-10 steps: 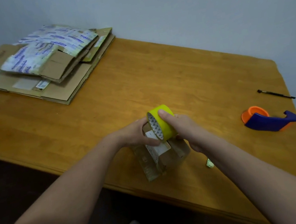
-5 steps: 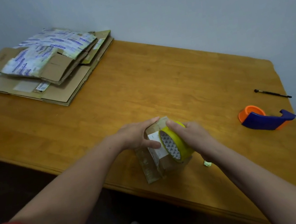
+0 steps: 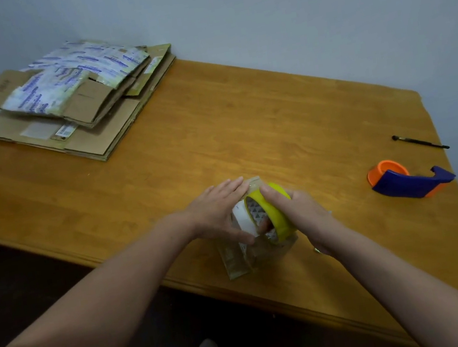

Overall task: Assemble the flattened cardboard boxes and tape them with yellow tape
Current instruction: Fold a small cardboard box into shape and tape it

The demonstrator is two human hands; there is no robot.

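Now, head view only. Noted near the front edge of the table (image 3: 244, 128): small cardboard box (image 3: 237, 262), stood up and partly covered by both hands. Noted on its top: left hand (image 3: 216, 214), fingers straight and pressing flat, thumb against the white label (image 3: 242, 217). Noted just beside: right hand (image 3: 302, 211), curled round the yellow tape roll (image 3: 278, 216), roll held on edge against the box top.

Judged light and thin-walled, likely to cave or skid under a hard pull; best pinned from above across the flaps. Judged stiff at the roll's core and tacky at the free end; best gripped across the outer band.

Lying at the far left corner: stack of flattened boxes (image 3: 76, 107). Lying to the right, well apart: tape dispenser (image 3: 408, 179).
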